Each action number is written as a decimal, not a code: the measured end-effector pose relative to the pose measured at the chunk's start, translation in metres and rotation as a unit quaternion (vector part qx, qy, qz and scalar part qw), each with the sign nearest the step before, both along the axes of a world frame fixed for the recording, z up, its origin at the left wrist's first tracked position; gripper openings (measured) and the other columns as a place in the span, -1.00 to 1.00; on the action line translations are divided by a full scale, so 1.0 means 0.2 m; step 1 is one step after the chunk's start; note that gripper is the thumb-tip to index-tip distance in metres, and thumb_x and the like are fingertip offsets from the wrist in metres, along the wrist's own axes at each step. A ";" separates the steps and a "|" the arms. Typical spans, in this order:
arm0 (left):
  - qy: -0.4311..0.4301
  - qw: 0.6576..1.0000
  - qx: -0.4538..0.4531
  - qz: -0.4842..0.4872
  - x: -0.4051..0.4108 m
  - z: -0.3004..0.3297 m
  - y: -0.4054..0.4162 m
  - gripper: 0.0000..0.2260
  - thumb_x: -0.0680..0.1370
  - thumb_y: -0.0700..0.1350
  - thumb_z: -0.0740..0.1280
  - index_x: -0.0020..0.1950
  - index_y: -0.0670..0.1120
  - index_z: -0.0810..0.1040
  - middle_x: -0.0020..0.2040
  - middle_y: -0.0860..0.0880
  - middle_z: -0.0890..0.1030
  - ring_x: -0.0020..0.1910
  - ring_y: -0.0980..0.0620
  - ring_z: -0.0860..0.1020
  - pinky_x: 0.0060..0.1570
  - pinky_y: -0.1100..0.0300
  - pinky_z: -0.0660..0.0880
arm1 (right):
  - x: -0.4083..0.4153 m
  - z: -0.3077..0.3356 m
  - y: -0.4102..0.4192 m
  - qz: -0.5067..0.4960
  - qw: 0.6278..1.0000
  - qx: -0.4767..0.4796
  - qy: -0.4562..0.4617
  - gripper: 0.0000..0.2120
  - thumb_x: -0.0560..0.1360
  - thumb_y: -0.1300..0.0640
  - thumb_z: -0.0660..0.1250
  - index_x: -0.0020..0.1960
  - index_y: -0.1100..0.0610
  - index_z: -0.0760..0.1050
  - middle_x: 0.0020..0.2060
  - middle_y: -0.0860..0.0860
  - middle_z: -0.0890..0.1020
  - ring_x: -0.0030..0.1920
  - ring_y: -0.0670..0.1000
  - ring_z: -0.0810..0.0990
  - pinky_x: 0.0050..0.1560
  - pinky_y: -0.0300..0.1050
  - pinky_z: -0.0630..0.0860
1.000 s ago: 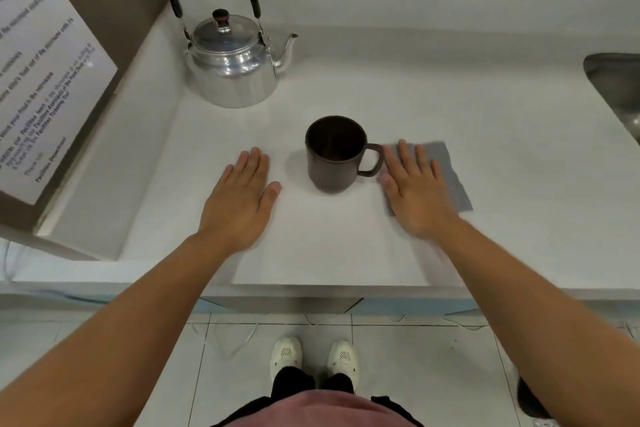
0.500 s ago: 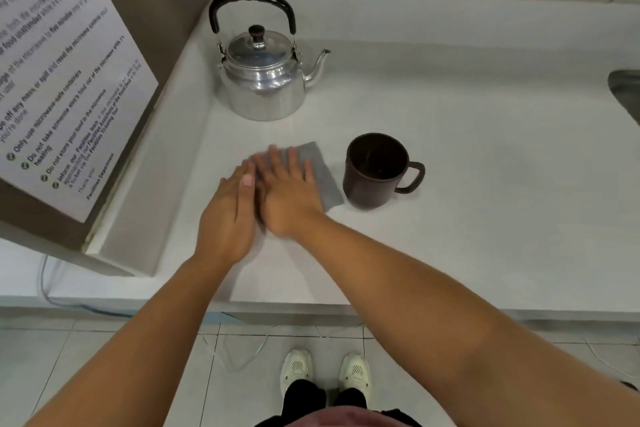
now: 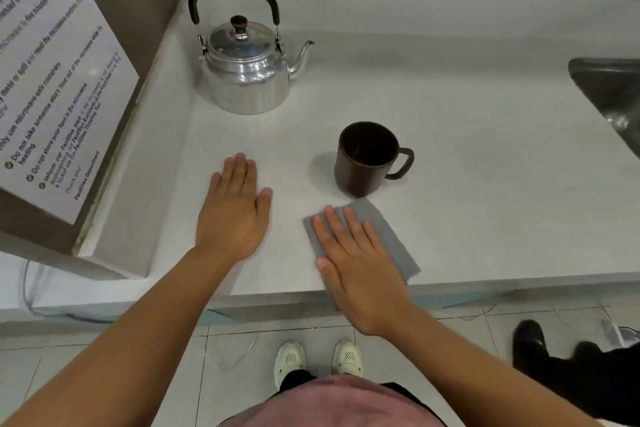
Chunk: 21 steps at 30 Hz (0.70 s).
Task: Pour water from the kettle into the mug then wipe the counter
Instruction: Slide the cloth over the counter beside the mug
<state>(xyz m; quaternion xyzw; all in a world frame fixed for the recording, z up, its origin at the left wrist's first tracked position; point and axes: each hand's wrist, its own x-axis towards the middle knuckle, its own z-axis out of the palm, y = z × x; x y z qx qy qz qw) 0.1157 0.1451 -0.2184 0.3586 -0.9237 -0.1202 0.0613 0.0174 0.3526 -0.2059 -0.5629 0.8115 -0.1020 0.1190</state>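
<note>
Grey cloth [image 3: 388,236] lies flat at the desk's [image 3: 485,184] front edge, just before the brown mug [image 3: 367,159].
Right hand [image 3: 360,274] presses it, fingers [image 3: 346,229] spread flat, gripping nothing; left hand [image 3: 235,215] lies flat, empty; kettle [image 3: 246,69] stands behind.

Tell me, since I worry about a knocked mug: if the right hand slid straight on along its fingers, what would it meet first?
Probably the mug. The right hand, flat on the grey cloth, points up and slightly left toward its base.
</note>
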 end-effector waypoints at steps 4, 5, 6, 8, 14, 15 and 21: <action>-0.016 0.999 0.000 -0.051 0.00 0.00 0.00 -0.49 0.66 0.04 -0.13 0.54 -0.16 -0.11 0.57 -0.11 -0.10 0.53 -0.01 -0.17 0.47 0.10 -0.22 | -0.21 0.01 0.19 -0.095 0.995 0.009 0.001 -0.48 0.60 -0.14 -0.21 0.49 -0.11 -0.32 0.52 -0.15 -0.26 0.49 -0.07 -0.39 0.47 -0.05 -0.37; -0.018 0.998 -0.001 -0.062 0.00 0.00 0.00 -0.50 0.66 0.04 -0.13 0.54 -0.15 -0.11 0.57 -0.10 -0.10 0.53 0.01 -0.16 0.47 0.11 -0.22 | -0.27 0.01 0.21 -0.118 0.993 0.012 0.002 -0.48 0.60 -0.13 -0.20 0.50 -0.09 -0.31 0.52 -0.13 -0.24 0.49 -0.06 -0.38 0.47 -0.05 -0.37; -0.018 0.998 -0.002 -0.067 0.00 0.00 0.00 -0.50 0.66 0.04 -0.13 0.54 -0.15 -0.10 0.57 -0.10 -0.09 0.53 0.01 -0.16 0.47 0.12 -0.21 | -0.33 0.01 0.22 -0.138 0.990 0.017 0.005 -0.47 0.61 -0.13 -0.19 0.51 -0.07 -0.29 0.53 -0.10 -0.23 0.50 -0.04 -0.36 0.47 -0.04 -0.36; -0.016 0.998 0.000 -0.068 0.00 0.01 0.01 -0.50 0.66 0.03 -0.12 0.54 -0.15 -0.09 0.57 -0.10 -0.08 0.53 0.01 -0.15 0.47 0.13 -0.21 | -0.43 0.01 0.22 -0.170 0.985 0.023 0.008 -0.45 0.61 -0.12 -0.18 0.53 -0.03 -0.25 0.55 -0.06 -0.20 0.52 0.01 -0.31 0.45 -0.02 -0.36; -0.016 0.998 0.004 -0.060 -0.01 0.01 0.02 -0.50 0.66 0.04 -0.12 0.54 -0.14 -0.09 0.57 -0.08 -0.08 0.53 0.03 -0.14 0.47 0.14 -0.20 | -0.54 0.02 0.20 -0.214 0.976 0.031 0.011 -0.44 0.61 -0.11 -0.19 0.54 0.03 -0.23 0.56 0.00 -0.17 0.54 0.08 -0.27 0.48 0.09 -0.29; -0.015 0.998 0.004 -0.058 0.00 0.01 0.01 -0.50 0.66 0.04 -0.12 0.54 -0.14 -0.09 0.57 -0.08 -0.08 0.53 0.03 -0.14 0.47 0.14 -0.19 | -0.54 0.02 0.20 -0.211 0.977 0.030 0.011 -0.44 0.61 -0.11 -0.19 0.54 0.03 -0.24 0.56 0.00 -0.17 0.54 0.09 -0.27 0.48 0.10 -0.29; -0.016 0.998 0.004 -0.061 0.00 0.00 0.01 -0.50 0.66 0.05 -0.12 0.55 -0.13 -0.09 0.57 -0.06 -0.08 0.53 0.05 -0.15 0.47 0.13 -0.18 | -0.56 0.02 0.25 -0.181 0.983 0.034 0.016 -0.45 0.61 -0.12 -0.19 0.53 -0.01 -0.26 0.56 -0.02 -0.20 0.53 0.07 -0.30 0.48 0.07 -0.32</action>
